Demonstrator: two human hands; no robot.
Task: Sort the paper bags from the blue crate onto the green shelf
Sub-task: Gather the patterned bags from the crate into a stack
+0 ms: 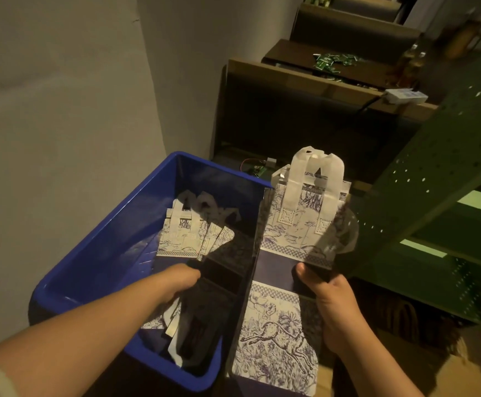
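A grey wall [61, 110] fills the left side of the view, and a green shelf [440, 173] with rows of punched holes rises along the right, its upper part cut off by the frame edge. Between them stands a blue crate [113, 253], tilted in the wide-angle view, with its near right corner hidden behind a held bag. Behind the crate runs a line of dark wooden desks [305, 81] — the farthest ones are dim and hard to read, and small green packets [331, 61] lie scattered on one of them.

The right hand [334, 305] holds up a flat paper bag [288, 253] printed with blue plants and a leaping animal, its white handles pointing away from the person, just beside the shelf and over the crate's right rim. The thumb presses on the front of the bag while the other fingers are hidden behind it, so the bag is pinched between them. Its lower edge is cut off at the bottom of the frame.

The left hand [182, 282] reaches down into the crate; its fingers are buried in shadow among the bags, so whether they grip anything cannot be told. More bags [187, 233] of the same print lie fanned on the crate floor — those nearest the person are dark and hard to make out.
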